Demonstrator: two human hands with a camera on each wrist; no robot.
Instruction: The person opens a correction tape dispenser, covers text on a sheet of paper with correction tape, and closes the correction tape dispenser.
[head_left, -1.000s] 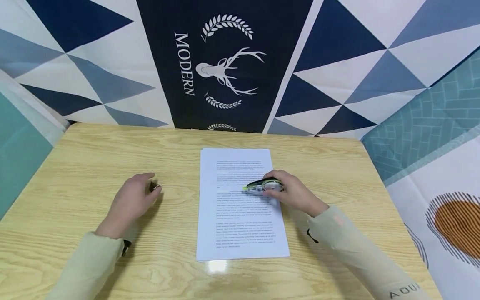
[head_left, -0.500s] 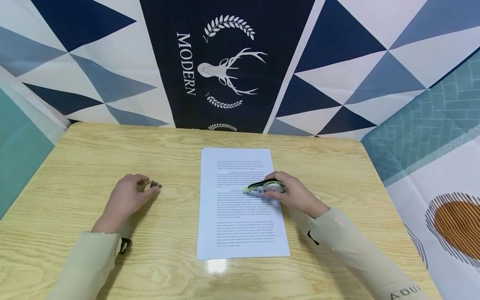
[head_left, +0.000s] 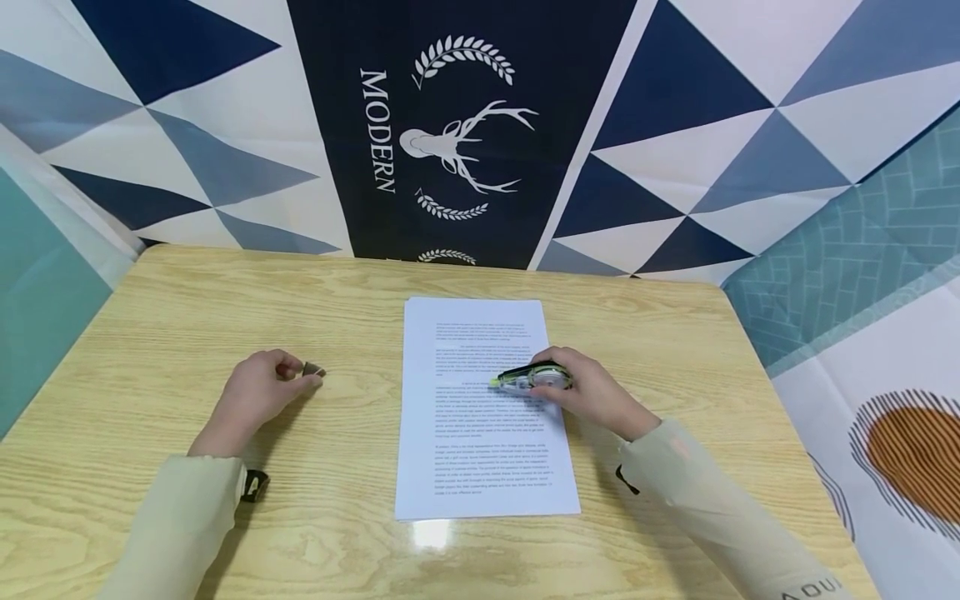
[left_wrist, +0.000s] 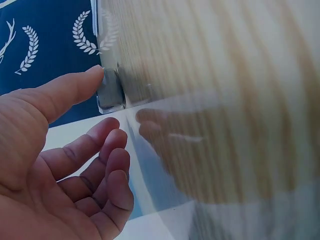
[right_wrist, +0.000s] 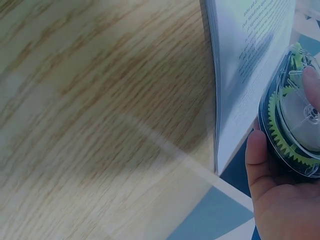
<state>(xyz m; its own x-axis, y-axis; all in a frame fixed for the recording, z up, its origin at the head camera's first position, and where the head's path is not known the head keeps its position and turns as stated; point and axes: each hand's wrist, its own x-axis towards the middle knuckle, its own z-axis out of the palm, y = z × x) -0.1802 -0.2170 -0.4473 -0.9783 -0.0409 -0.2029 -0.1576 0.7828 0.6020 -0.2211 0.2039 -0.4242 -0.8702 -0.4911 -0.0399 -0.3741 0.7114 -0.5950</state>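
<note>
A clear-bodied correction tape [head_left: 553, 374] with a black edge and a yellow-green tip is held between the thumb and fingers of my right hand [head_left: 596, 396]. It lies over the printed top sheet of a paper stack [head_left: 487, 458]. In the right wrist view, a green gear shows inside the correction tape [right_wrist: 295, 125]. My left hand [head_left: 258, 392], fingers loosely bent, is beside a small dark see-through cap [head_left: 312, 369] on the table. From the left wrist, the thumb appears to touch the cap [left_wrist: 111, 92], while the index finger sits slightly apart.
The wood-grain table [head_left: 337, 517] has a glossy top with reflections. A patterned cloth with a deer head [head_left: 442, 142] hangs behind its far edge. More patterned cloth [head_left: 900, 350] borders the right side.
My left hand's index finger has shifted back and its fingers have bent more, so the cap shows more fully. The cap stays on the table. My right hand and the correction tape barely move.
</note>
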